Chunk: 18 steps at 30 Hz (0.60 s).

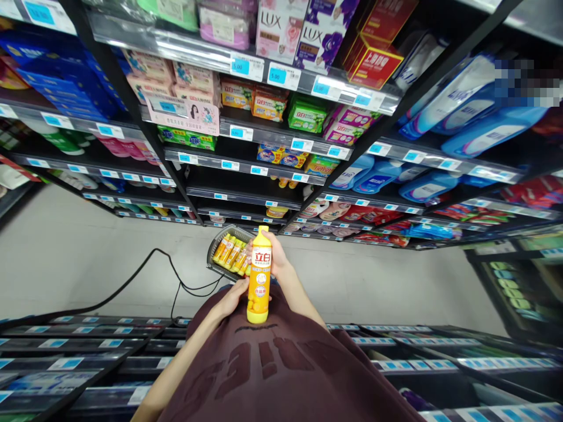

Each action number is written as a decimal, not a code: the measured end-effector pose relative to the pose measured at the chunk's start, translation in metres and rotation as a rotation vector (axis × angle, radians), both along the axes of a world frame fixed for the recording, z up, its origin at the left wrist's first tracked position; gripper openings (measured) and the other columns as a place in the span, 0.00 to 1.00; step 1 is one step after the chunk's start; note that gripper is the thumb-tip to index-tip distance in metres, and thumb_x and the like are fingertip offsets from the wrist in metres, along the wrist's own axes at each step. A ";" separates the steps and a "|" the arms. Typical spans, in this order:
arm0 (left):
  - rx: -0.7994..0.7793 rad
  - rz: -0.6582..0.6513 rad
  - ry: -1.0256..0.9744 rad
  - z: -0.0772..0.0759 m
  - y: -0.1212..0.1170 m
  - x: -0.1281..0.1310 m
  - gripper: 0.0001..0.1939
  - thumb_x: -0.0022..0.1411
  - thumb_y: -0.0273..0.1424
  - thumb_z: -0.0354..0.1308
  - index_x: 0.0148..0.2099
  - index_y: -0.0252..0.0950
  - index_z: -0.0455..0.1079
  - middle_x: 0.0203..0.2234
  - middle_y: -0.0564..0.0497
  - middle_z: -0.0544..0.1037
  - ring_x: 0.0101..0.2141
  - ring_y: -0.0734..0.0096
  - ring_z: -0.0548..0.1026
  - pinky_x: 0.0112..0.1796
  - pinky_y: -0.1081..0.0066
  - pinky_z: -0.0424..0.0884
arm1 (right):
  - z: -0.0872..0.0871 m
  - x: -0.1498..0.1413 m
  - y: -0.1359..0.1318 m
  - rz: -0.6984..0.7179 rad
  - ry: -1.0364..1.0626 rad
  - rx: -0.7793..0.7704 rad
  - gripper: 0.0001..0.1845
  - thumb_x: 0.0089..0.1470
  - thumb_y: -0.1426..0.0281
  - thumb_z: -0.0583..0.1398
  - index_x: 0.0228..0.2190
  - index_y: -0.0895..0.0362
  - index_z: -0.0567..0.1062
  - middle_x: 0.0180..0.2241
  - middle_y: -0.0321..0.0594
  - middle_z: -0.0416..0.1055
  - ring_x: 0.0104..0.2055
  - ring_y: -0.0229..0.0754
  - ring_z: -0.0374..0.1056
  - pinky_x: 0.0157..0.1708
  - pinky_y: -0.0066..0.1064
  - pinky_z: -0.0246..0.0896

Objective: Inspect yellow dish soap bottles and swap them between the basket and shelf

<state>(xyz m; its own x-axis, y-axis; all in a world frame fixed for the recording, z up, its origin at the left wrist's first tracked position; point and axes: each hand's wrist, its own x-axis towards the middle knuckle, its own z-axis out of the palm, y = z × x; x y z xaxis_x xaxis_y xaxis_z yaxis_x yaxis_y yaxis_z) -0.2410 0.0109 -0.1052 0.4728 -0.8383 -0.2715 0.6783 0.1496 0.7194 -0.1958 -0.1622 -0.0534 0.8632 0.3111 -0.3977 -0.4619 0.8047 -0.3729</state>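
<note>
I hold a yellow dish-soap bottle point(259, 275) upright in front of my chest, its red label facing me. My right hand point(275, 255) is wrapped round its upper part from behind. My left hand point(234, 298) cups its lower part, fingers closed against the side. Just beyond the bottle, a dark wire basket point(215, 249) on the floor holds several more yellow bottles point(231, 253) lying side by side.
Dark shelving point(246, 143) in front carries soap boxes, packets and blue detergent bottles point(466, 111) at right. A black cable point(145, 266) runs across the pale floor to the basket. More shelves with blue price tags point(65, 363) lie behind, at left and right.
</note>
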 end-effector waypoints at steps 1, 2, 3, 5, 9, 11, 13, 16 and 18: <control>-0.001 -0.004 -0.005 0.001 0.000 0.000 0.34 0.66 0.54 0.51 0.50 0.26 0.76 0.37 0.33 0.84 0.40 0.46 0.83 0.43 0.54 0.78 | 0.000 0.000 0.000 0.002 0.000 0.003 0.21 0.55 0.53 0.58 0.28 0.60 0.72 0.22 0.37 0.67 0.23 0.37 0.64 0.25 0.30 0.70; 0.000 -0.009 -0.010 0.002 0.000 0.001 0.34 0.66 0.54 0.51 0.50 0.26 0.77 0.37 0.33 0.84 0.40 0.45 0.83 0.44 0.53 0.78 | 0.000 0.000 0.000 0.001 -0.001 0.005 0.21 0.55 0.53 0.58 0.28 0.60 0.72 0.22 0.37 0.67 0.23 0.37 0.64 0.25 0.30 0.70; 0.002 -0.015 -0.015 0.003 0.000 0.001 0.34 0.67 0.54 0.50 0.50 0.26 0.77 0.37 0.33 0.84 0.41 0.45 0.82 0.44 0.53 0.78 | 0.000 -0.001 0.000 0.000 -0.002 0.006 0.21 0.55 0.53 0.58 0.28 0.60 0.72 0.22 0.37 0.68 0.23 0.37 0.64 0.25 0.30 0.70; 0.006 -0.019 -0.019 0.003 0.001 0.001 0.34 0.67 0.54 0.49 0.50 0.26 0.77 0.37 0.33 0.84 0.40 0.46 0.83 0.43 0.54 0.78 | 0.000 -0.001 0.000 -0.006 -0.001 0.003 0.21 0.56 0.53 0.58 0.28 0.60 0.71 0.22 0.37 0.67 0.23 0.37 0.64 0.25 0.30 0.70; 0.011 -0.004 -0.014 0.000 0.001 0.001 0.33 0.67 0.53 0.50 0.50 0.26 0.76 0.35 0.34 0.84 0.38 0.47 0.83 0.42 0.54 0.78 | 0.001 0.000 0.000 -0.016 0.010 -0.005 0.21 0.56 0.53 0.58 0.28 0.60 0.71 0.22 0.36 0.67 0.23 0.36 0.63 0.24 0.31 0.70; 0.010 0.004 -0.006 -0.001 0.001 0.000 0.32 0.67 0.53 0.51 0.50 0.26 0.76 0.35 0.35 0.84 0.37 0.48 0.83 0.43 0.55 0.78 | 0.002 0.000 0.000 -0.012 0.008 -0.007 0.21 0.56 0.53 0.58 0.28 0.60 0.72 0.22 0.36 0.67 0.23 0.36 0.63 0.24 0.31 0.70; 0.004 0.022 0.012 -0.002 0.000 0.000 0.31 0.67 0.52 0.53 0.52 0.27 0.75 0.35 0.36 0.84 0.37 0.49 0.83 0.43 0.55 0.78 | 0.003 0.000 0.000 -0.006 0.003 -0.005 0.22 0.56 0.52 0.58 0.28 0.60 0.72 0.22 0.36 0.67 0.24 0.37 0.63 0.24 0.30 0.69; -0.004 0.039 0.044 -0.002 0.000 -0.001 0.30 0.67 0.50 0.54 0.54 0.28 0.73 0.36 0.36 0.84 0.38 0.49 0.83 0.44 0.54 0.78 | 0.004 0.000 -0.001 -0.006 0.002 0.004 0.23 0.56 0.51 0.58 0.28 0.60 0.72 0.23 0.36 0.67 0.24 0.36 0.63 0.24 0.30 0.69; -0.003 0.027 0.074 -0.002 0.000 -0.001 0.30 0.67 0.50 0.52 0.53 0.26 0.73 0.37 0.35 0.84 0.40 0.48 0.83 0.45 0.54 0.77 | 0.004 -0.001 -0.001 -0.010 0.001 0.007 0.24 0.56 0.50 0.58 0.28 0.60 0.72 0.23 0.36 0.67 0.24 0.36 0.63 0.25 0.30 0.69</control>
